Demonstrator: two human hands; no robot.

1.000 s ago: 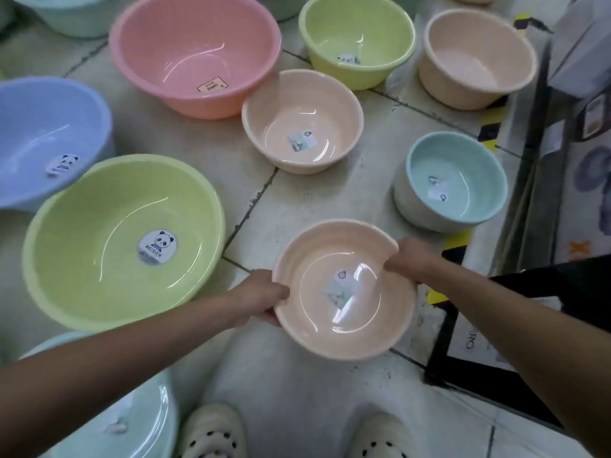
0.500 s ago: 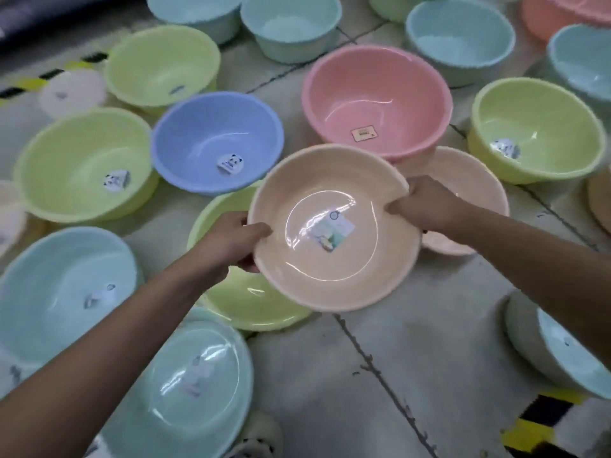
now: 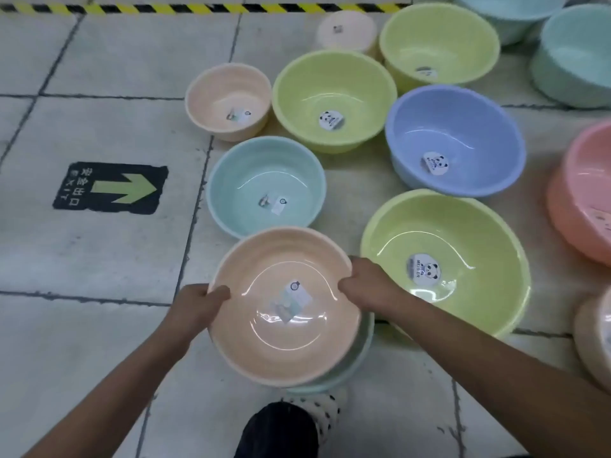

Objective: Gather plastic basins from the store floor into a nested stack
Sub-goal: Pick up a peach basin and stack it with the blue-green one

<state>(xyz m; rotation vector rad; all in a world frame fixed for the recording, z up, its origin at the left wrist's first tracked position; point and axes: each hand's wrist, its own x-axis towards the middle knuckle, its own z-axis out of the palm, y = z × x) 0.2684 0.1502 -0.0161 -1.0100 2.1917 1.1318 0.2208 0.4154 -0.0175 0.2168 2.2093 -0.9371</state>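
I hold a peach basin by its rim with both hands: my left hand grips the left edge, my right hand the right edge. It sits over a pale teal basin, of which only a sliver of rim shows below and to the right; whether they touch I cannot tell. Around it on the floor lie a teal basin, a small peach basin, two green basins and a blue one.
More basins crowd the right side: a green one, a pink one, teal ones at top right, a small pale one. A black floor sticker with a green arrow marks the left tiles. Hazard tape runs along the top. My foot is below the basin.
My view has swung left across the floor while both hands carried the peach basin along; it now hangs low over a pale teal basin near my foot.
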